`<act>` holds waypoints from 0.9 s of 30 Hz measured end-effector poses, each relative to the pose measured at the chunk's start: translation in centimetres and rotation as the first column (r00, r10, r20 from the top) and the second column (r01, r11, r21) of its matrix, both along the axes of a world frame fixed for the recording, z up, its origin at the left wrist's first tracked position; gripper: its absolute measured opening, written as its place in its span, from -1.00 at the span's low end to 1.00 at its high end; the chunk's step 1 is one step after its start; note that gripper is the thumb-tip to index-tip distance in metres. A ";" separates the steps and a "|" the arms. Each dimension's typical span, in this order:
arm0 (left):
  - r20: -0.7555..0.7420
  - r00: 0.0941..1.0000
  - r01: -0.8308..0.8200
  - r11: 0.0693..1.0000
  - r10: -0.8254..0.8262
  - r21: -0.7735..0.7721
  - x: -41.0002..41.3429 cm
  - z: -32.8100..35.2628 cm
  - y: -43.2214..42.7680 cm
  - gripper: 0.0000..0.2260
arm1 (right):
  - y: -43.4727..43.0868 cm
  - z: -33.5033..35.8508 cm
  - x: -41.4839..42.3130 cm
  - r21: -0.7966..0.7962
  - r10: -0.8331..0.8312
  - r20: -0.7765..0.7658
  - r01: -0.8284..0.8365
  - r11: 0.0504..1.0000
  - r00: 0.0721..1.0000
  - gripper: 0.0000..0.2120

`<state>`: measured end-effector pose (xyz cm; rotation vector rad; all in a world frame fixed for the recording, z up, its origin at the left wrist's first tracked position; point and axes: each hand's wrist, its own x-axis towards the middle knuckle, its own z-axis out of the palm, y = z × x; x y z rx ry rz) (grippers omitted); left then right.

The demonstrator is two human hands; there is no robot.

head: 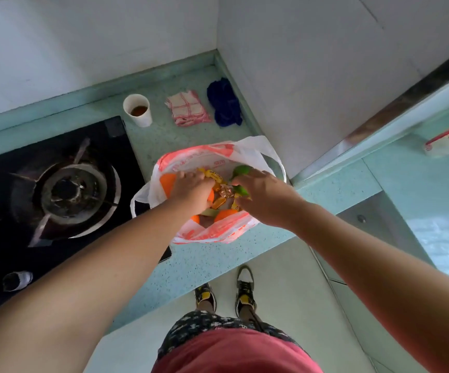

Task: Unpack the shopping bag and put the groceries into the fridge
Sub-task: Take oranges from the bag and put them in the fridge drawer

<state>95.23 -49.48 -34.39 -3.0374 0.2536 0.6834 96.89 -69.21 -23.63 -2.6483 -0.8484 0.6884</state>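
A white and red plastic shopping bag [219, 153] stands open on the pale green counter [212, 261]. Inside lie oranges [224, 214], green fruit [240, 172], yellow packets [215, 175] and a shiny copper-coloured wrapper [224, 191]. My left hand [191, 191] reaches into the bag's left side, fingers curled down over an orange. My right hand [262, 193] reaches into the right side with its fingers on a green fruit; what lies under either palm is hidden.
A black gas hob [64, 189] lies left of the bag. Behind it stand a paper cup of brown liquid [138, 109], a pink checked cloth [187, 109] and a blue cloth [224, 102]. White tiled walls form a corner. A red and white packet [448, 138] lies at far right.
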 end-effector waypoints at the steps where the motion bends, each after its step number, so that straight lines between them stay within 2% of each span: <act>1: 0.002 1.000 0.008 1.000 -0.008 0.027 0.1 -0.5 -0.2 -0.56 | -0.2 0.1 -0.1 0.001 -0.008 0.003 0.008 1.000 1.000 -0.64; 6: 0.023 1.000 0.015 0.999 -0.017 0.048 0.5 -1.3 -0.5 -0.45 | -0.7 0.5 -0.4 -0.025 -0.017 0.008 0.017 1.000 1.000 -0.68; 10: 0.023 0.999 -0.036 0.999 0.036 -0.032 0.5 0.1 -0.2 -0.43 | -0.6 0.1 -0.5 -0.042 -0.007 0.000 0.007 0.999 1.000 -0.67; 12: 0.044 0.993 -0.099 0.987 0.105 -0.128 0.5 1.5 0.3 -0.45 | -0.3 0.1 -0.4 -0.038 0.001 -0.002 -0.001 0.999 1.000 -0.65; 15: 0.044 0.965 -0.231 0.918 0.258 -0.323 0.1 4.0 1.4 -0.47 | 0.4 0.0 -0.1 -0.036 0.005 -0.027 -0.006 0.999 1.000 -0.64; 18: 0.115 0.907 -0.311 0.829 0.405 -0.464 -1.1 6.2 2.8 -0.43 | 1.3 0.0 0.3 -0.053 0.024 -0.056 -0.027 0.998 0.998 -0.66; 21: 0.144 0.849 -0.377 0.774 0.508 -0.508 -2.8 8.0 4.5 -0.44 | 2.7 0.1 0.7 -0.059 0.063 -0.071 -0.067 0.996 0.995 -0.58; 25: 0.135 0.763 -0.478 0.693 0.632 -0.539 -5.9 9.4 6.7 -0.68 | 5.4 -1.0 1.4 -0.103 0.133 -0.059 -0.138 0.985 0.989 -0.53; 27: 0.147 0.733 -0.501 0.673 0.664 -0.544 -7.4 9.5 7.7 -0.72 | 7.2 -1.6 1.6 -0.131 0.165 -0.078 -0.175 0.976 0.983 -0.54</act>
